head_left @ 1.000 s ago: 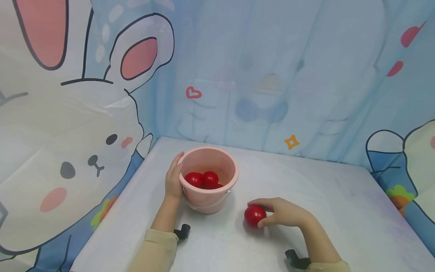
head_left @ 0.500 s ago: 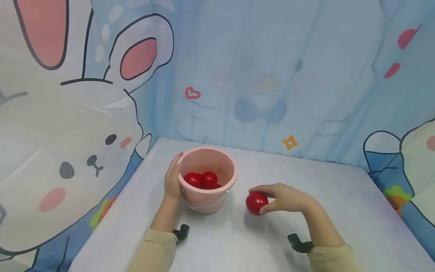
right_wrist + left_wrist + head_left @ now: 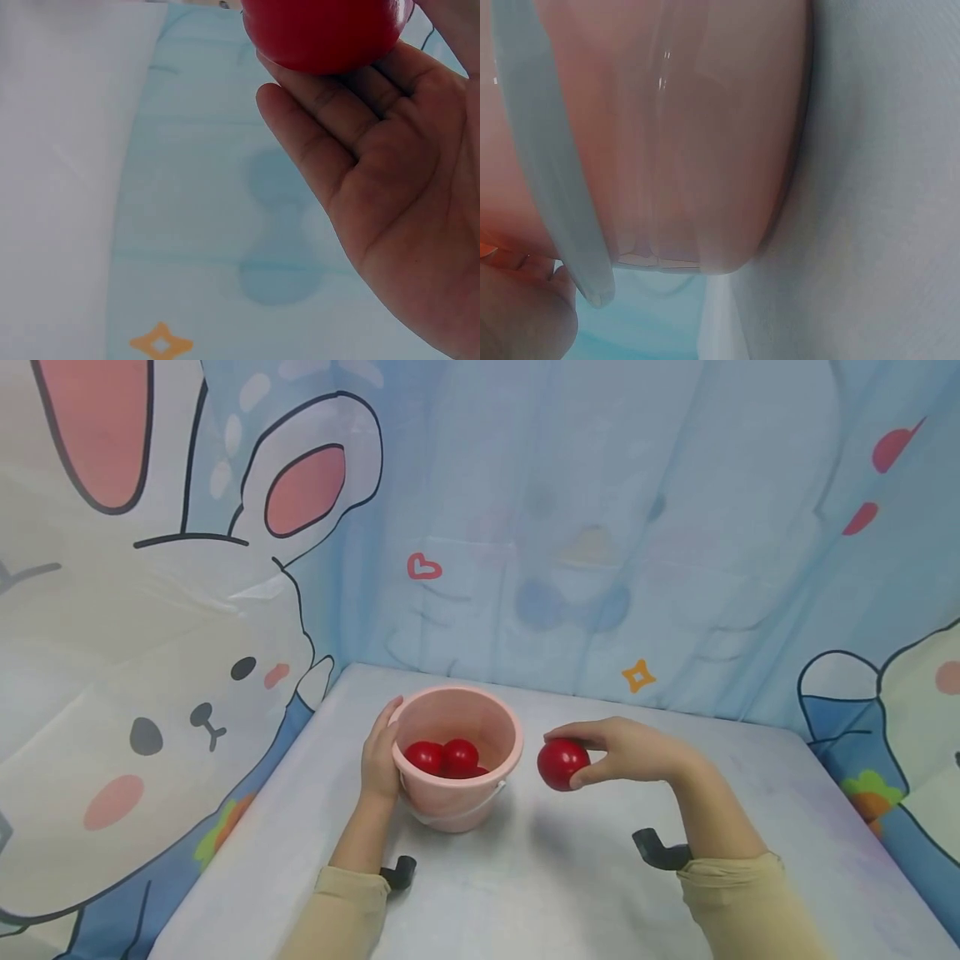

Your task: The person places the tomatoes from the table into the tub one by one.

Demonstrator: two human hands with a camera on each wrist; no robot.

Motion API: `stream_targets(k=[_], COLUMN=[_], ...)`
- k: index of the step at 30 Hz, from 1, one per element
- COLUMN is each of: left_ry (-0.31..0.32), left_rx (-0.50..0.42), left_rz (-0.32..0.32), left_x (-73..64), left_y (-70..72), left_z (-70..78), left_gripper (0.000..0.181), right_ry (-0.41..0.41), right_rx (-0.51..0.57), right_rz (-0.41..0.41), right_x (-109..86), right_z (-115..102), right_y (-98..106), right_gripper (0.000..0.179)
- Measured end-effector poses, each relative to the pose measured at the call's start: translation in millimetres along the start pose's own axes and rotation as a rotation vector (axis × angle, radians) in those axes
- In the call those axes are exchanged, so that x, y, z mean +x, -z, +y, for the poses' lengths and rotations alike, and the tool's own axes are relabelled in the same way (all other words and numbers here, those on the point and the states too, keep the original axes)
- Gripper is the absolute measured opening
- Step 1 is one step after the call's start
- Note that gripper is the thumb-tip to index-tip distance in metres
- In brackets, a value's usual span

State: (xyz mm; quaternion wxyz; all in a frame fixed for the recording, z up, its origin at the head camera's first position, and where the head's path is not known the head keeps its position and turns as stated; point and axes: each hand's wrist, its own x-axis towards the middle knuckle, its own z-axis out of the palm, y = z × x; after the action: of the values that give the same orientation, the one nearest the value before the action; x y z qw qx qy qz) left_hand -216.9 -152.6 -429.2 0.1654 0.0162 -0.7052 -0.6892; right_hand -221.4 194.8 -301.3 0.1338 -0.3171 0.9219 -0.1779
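Observation:
A pink bucket [image 3: 457,802] stands upright on the table, with several red balls [image 3: 460,756] inside. My left hand [image 3: 380,768] holds the bucket's left side, its fingers curved along the wall up to the rim. In the left wrist view, the bucket's wall [image 3: 697,150] fills much of the picture, with part of my left hand [image 3: 525,307] against it. To the right of the bucket, my right hand [image 3: 626,752] grips another red ball [image 3: 562,764] between thumb and fingers, raised above the table. The right wrist view shows this ball [image 3: 322,34] at the fingertips.
The table [image 3: 480,893] has a white cover. A light-blue curtain [image 3: 585,527] with printed cartoons hangs behind it, and a large printed rabbit [image 3: 180,652] covers the left side. The bucket's white handle [image 3: 457,816] hangs down at its front.
My right hand has lifted the red ball off the table, up to about the height of the bucket's rim. My left hand has stayed on the bucket.

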Motion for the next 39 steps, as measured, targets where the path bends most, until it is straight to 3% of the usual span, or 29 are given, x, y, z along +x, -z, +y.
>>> stream_targets(k=[11,19,39], left_ry=[-0.001,-0.043,-0.028], left_rx=[-0.005,0.016,-0.015], left_rz=[-0.013,0.004,-0.015], left_x=[1.5,1.9,4.1], left_y=[-0.4,-0.6,1.7], left_z=[-2.0,0.3,-3.7], left_gripper=[0.043,0.043,0.044], right_ry=[-0.011,0.013,0.010], right_rx=[0.025,0.015,0.055], right_rz=[-0.018,-0.015,-0.076], right_x=[8.0,15.9,62.8], right_z=[-16,-23,-57], right_y=[23,32,38], right_gripper=[0.067,0.065,0.068])
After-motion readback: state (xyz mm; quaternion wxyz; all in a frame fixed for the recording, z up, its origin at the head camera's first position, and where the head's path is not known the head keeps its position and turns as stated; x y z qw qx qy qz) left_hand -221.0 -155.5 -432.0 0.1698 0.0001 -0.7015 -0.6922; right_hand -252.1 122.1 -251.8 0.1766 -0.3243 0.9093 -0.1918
